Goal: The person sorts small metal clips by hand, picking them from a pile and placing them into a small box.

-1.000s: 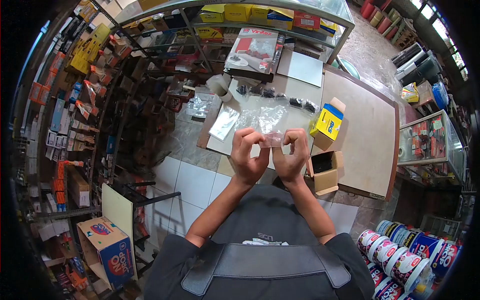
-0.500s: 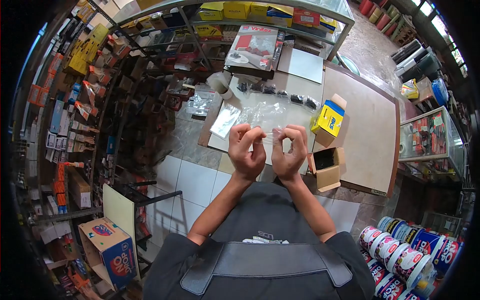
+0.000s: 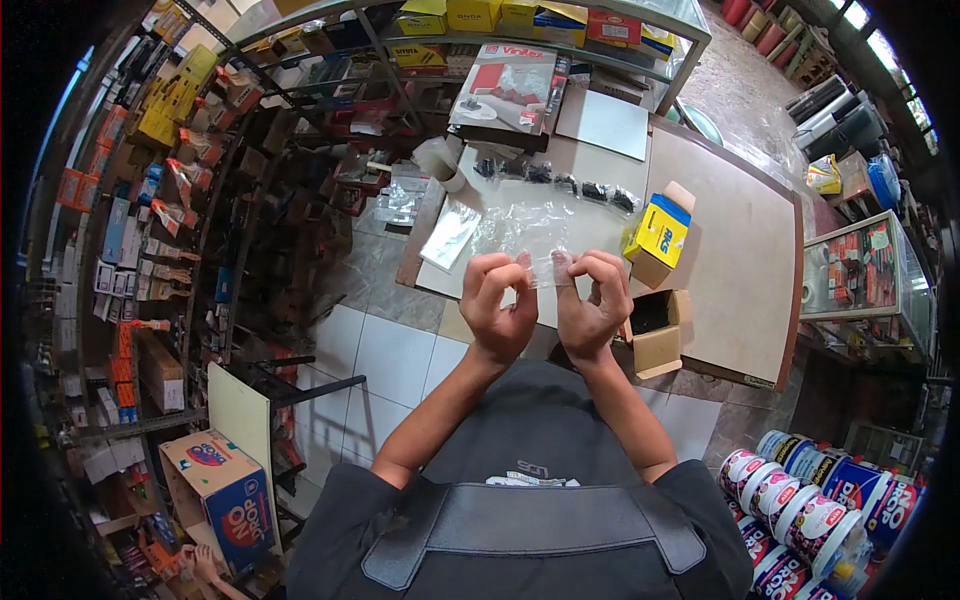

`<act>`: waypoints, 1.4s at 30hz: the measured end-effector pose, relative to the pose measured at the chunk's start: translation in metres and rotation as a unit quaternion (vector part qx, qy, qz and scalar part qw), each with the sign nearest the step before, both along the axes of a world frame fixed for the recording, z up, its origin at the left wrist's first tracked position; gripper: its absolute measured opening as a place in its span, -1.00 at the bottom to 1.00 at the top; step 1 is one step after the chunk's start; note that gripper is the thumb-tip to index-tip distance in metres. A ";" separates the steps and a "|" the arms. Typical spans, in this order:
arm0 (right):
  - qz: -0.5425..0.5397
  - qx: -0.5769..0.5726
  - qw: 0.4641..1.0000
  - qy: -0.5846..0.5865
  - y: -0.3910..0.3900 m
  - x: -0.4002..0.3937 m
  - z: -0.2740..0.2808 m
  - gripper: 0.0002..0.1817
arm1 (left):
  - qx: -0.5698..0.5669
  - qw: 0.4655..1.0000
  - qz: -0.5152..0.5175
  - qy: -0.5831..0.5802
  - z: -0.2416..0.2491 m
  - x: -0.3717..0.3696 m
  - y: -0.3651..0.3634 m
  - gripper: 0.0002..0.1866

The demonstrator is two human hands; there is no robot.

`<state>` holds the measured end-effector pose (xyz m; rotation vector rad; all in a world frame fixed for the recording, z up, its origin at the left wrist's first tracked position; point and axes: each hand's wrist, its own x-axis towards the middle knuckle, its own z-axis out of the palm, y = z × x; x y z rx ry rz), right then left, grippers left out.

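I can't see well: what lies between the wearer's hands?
In the head view, a clear plastic piece spans from the left hand to the right hand.

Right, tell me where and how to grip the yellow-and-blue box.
Probably grip the yellow-and-blue box by its two long sides, from above with the right hand, once free: its body is straight-sided, while the open flap at its far end looks flimsy.
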<state>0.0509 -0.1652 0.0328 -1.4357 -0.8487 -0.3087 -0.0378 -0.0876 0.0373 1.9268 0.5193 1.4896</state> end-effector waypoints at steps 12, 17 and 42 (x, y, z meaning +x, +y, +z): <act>0.010 0.010 1.000 0.002 -0.001 -0.005 0.005 -0.74 | 0.072 0.997 0.035 -0.018 0.004 0.005 -0.001 -0.78; -0.010 0.011 1.000 -0.010 0.003 -0.001 0.000 -0.69 | 0.050 0.999 0.008 0.000 0.000 0.004 -0.004 -0.82; 0.040 0.090 0.975 0.199 0.019 0.004 0.000 -0.77 | 0.026 1.000 -0.001 -0.014 0.002 0.028 -0.004 -0.73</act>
